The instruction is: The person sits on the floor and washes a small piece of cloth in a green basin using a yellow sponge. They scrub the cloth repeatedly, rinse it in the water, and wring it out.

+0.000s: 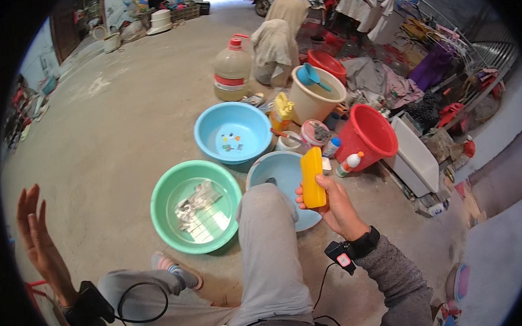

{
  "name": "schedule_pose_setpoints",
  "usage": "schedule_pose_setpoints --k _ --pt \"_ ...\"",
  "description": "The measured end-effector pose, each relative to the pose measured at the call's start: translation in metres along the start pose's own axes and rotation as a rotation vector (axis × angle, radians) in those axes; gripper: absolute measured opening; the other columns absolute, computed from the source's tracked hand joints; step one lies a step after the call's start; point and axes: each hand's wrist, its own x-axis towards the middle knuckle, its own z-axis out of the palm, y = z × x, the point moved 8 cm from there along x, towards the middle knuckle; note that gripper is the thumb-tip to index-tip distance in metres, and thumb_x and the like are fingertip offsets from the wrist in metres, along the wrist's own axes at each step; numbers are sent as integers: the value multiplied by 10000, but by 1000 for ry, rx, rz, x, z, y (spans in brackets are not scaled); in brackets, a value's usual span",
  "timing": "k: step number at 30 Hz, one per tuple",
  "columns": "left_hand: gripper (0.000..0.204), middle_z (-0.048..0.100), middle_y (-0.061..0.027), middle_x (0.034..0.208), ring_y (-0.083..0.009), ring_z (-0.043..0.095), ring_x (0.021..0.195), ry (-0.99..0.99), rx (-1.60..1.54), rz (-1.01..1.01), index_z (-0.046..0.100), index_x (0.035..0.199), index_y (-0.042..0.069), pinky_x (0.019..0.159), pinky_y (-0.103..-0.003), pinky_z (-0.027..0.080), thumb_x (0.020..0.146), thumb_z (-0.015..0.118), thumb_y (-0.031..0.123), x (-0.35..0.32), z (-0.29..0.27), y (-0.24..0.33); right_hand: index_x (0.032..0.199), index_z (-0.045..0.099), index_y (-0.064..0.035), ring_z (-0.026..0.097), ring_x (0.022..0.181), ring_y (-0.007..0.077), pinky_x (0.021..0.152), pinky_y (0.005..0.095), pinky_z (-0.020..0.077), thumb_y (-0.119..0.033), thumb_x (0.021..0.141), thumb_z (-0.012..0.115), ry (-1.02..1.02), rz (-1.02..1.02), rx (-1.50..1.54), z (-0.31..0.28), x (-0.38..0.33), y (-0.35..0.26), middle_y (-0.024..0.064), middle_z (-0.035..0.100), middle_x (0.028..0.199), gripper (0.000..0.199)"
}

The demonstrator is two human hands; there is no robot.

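Observation:
My right hand (337, 209) grips a yellow rectangular block (313, 177) that looks like a bar of laundry soap, held upright over a pale blue basin (273, 164). The thumb lies on its face and the fingers wrap behind it. Off to the far left, my left hand (39, 239) is raised with the fingers stretched out and nothing in it. Between my hands, a green basin (158, 198) on the floor holds water and a crumpled white cloth (195, 206). My knee hides part of the pale blue basin.
Beyond stand a bright blue basin (206, 130), a large jug (232, 70) and a yellow bottle (281, 112). Rightward are a cream bucket (314, 104) with a blue dipper (309, 76), a red bucket (368, 131), a white bottle (349, 164) and a white trough (417, 160).

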Motion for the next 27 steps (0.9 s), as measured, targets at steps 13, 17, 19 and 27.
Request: schedule_pose_setpoints --k 13,17,19,27 --pt "326 588 -80 1141 -177 548 1097 -45 -428 -324 551 1202 54 944 -334 406 968 482 271 -48 11 40 1085 525 57 656 819 215 738 335 554 -448 921 528 -286 87 152 118 -14 34 157 631 946 531" --pt "235 639 -51 1020 -140 583 997 -376 -652 -532 571 1121 35 848 -273 444 911 582 139 -71 134 46 1117 518 58 653 826 219 744 333 548 -456 914 532 -304 156 123 129 -7 56 156 633 963 553" --pt "236 642 -56 1027 -135 589 995 -483 -675 -613 568 1116 32 840 -269 446 922 588 164 -78 177 43 1131 515 62 652 825 218 740 326 548 -446 920 529 -310 166 131 133 2 65 155 630 965 550" --pt "454 603 -104 1166 -172 584 1067 -902 -574 -982 508 1238 32 839 -350 508 961 530 391 -117 278 -8 885 628 49 600 689 101 582 232 487 -421 898 615 -312 133 -131 149 66 94 50 609 771 471"
